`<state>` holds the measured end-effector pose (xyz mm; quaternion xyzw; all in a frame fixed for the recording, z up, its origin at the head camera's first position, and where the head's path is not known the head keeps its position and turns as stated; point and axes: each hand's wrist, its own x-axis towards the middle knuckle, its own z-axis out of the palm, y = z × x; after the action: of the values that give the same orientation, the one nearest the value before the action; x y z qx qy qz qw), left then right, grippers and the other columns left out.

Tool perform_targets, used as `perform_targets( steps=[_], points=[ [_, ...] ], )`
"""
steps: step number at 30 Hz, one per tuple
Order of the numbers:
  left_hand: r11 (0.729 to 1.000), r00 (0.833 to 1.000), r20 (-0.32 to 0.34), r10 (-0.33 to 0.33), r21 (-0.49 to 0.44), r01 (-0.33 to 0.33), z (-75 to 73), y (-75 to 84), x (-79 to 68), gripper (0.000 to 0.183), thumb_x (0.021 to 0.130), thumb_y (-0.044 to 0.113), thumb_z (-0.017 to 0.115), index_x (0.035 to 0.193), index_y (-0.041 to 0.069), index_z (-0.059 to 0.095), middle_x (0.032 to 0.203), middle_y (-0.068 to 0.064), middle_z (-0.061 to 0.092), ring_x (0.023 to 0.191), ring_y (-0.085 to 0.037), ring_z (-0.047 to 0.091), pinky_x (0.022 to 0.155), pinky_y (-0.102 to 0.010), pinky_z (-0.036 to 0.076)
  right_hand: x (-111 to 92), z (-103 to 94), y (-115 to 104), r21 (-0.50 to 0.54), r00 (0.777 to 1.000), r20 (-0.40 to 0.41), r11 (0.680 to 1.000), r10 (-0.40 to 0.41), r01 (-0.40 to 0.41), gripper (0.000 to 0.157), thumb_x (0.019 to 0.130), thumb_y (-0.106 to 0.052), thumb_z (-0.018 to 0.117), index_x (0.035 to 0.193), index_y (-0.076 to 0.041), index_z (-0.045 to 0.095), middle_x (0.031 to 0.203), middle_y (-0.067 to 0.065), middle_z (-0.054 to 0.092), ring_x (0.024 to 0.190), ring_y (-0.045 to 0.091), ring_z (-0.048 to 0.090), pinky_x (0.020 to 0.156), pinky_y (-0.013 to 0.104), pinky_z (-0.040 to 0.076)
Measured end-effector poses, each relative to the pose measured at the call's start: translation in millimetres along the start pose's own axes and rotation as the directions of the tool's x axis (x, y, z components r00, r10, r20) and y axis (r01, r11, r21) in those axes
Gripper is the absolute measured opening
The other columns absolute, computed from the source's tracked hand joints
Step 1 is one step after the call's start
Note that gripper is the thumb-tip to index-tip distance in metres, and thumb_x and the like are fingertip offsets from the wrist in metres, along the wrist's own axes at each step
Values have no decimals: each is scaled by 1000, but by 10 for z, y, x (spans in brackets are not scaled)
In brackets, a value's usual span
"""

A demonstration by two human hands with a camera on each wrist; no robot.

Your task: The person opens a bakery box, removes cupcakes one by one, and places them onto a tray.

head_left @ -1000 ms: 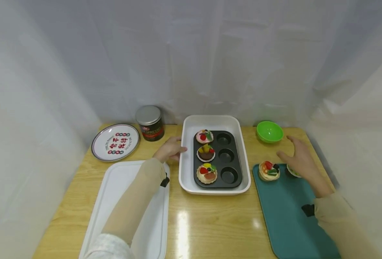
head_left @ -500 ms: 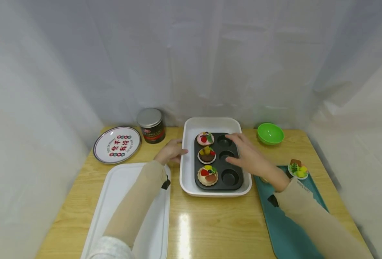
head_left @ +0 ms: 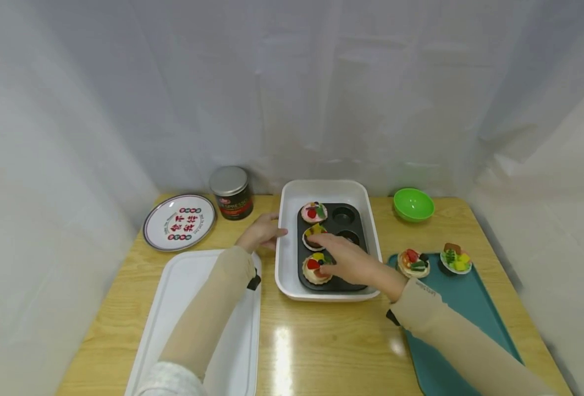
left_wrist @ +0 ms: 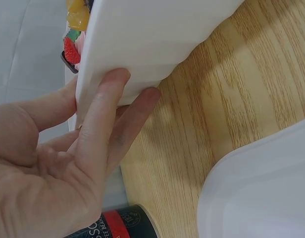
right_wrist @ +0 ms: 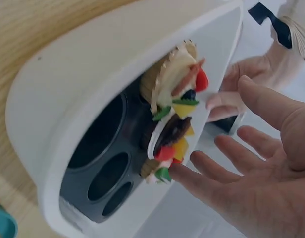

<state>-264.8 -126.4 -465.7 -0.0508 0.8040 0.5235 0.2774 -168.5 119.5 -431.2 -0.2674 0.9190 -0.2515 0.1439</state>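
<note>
A white tub (head_left: pixel 288 247) holds a dark muffin pan (head_left: pixel 329 224). My left hand (head_left: pixel 262 232) grips the tub's left wall, thumb at the rim and fingers against the outside. Three toy tarts fill the pan's left column: a pink tart (head_left: pixel 314 212) at the back, a chocolate fruit tart (head_left: pixel 313 235) in the middle, and a cream tart (head_left: pixel 312 270) in front. Over the middle and front tarts hovers my right hand (head_left: pixel 352 262), fingers spread, holding nothing. In the right wrist view the fingers look apart from the tarts. That arm hides part of the pan's right column.
On the teal tray (head_left: pixel 450 297) at right sit a strawberry tart (head_left: pixel 413 264) and a vegetable-topped tart (head_left: pixel 456 258). Behind them stands a green bowl (head_left: pixel 413 205). A white tray (head_left: pixel 193 286), a printed plate (head_left: pixel 179 223) and a coffee tin (head_left: pixel 231 192) are at left.
My right hand has moved left from the teal tray, across the pan's right column, to above its left-column tarts. My left hand has stayed on the tub's wall.
</note>
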Motion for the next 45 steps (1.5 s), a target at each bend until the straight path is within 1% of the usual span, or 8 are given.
perform_targets(
  steps=[9,16,21,28,32,36,40,45],
  points=[
    [1000,1000,-5,-4,-7,4,3,-8,2,65,107,10,60,166,9,32,146,-27,60,120,-41,71,94,-41,67,74,159,21,-14,997,63,998,-53,54,68,96,-12,78,157,-4,47,162,18,49,149,36,49,125,54,43],
    [1000,1000,-7,2,3,-2,3,-23,0,65,107,11,60,166,9,31,148,-27,59,121,-41,71,92,-40,67,85,203,4,-25,995,95,999,-38,40,69,96,-12,78,157,-3,46,161,18,49,148,36,50,124,53,44],
    [1000,1000,-3,2,13,-2,3,-24,-8,65,107,12,60,166,9,32,147,-27,59,120,-41,71,94,-42,66,118,238,19,-42,995,93,998,-36,41,65,96,-12,78,154,-1,50,158,19,53,144,35,54,121,52,47],
    [1000,1000,-2,7,14,-7,-1,-18,2,64,107,12,60,165,9,33,146,-28,60,119,-40,72,93,-41,67,162,275,51,-37,996,94,999,6,-3,59,95,-13,80,148,-3,57,156,19,55,142,33,55,119,51,49],
    [1000,1000,-3,8,15,-8,-5,-17,-3,64,107,12,60,166,9,33,145,-28,61,119,-40,72,91,-40,67,180,293,40,-19,994,104,999,35,-33,60,93,-12,82,147,-5,58,154,18,55,136,31,58,114,48,53],
    [1000,1000,-3,10,18,-10,-4,-20,-13,64,108,12,60,166,9,33,146,-28,61,118,-41,72,90,-41,67,190,322,21,-37,993,108,999,44,-40,62,90,-11,85,146,-5,59,151,19,54,130,35,59,109,49,55],
    [1000,1000,-1,10,20,-10,-5,-25,-19,63,108,13,60,165,9,33,146,-28,60,118,-40,72,91,-41,67,189,349,6,-55,991,114,996,74,-68,64,89,-11,86,147,-8,57,154,18,50,135,41,54,111,52,53],
    [1000,1000,1,18,8,-18,-8,-39,-11,63,108,14,59,165,10,34,147,-27,60,120,-40,71,95,-43,66,194,360,-2,-53,988,120,994,96,-91,65,90,-9,84,148,-10,56,155,17,49,139,41,51,112,52,53]
  ],
)
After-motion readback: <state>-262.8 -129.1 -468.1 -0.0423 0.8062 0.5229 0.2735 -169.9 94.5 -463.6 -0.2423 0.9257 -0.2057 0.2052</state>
